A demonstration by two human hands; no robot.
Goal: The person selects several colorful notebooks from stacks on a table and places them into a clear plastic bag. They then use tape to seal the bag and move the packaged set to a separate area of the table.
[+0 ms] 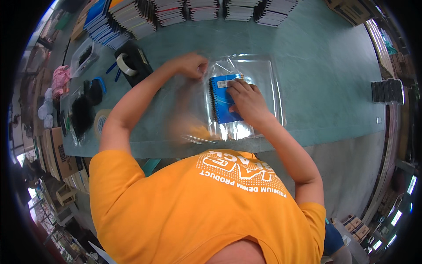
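Note:
A blue spiral-bound notebook [223, 105] with a white label lies on a stack of clear plastic film [259, 66] near the table's front edge. My right hand [249, 99] rests on the notebook's right side, fingers stretched out over the cover. Left of the notebook's top corner, my left hand [193, 66] is closed, its fingers pinching the edge of the film. Shiny folds of film show between this hand and the notebook. Part of the notebook's right side is hidden under my right hand.
Several stacks of notebooks [202, 9] line the table's far edge. To the left are a black case with a white tape roll [126, 64] on it, a clear plastic bin [85, 56] and another tape roll [101, 122]. A dark stack [387, 91] sits at the right edge.

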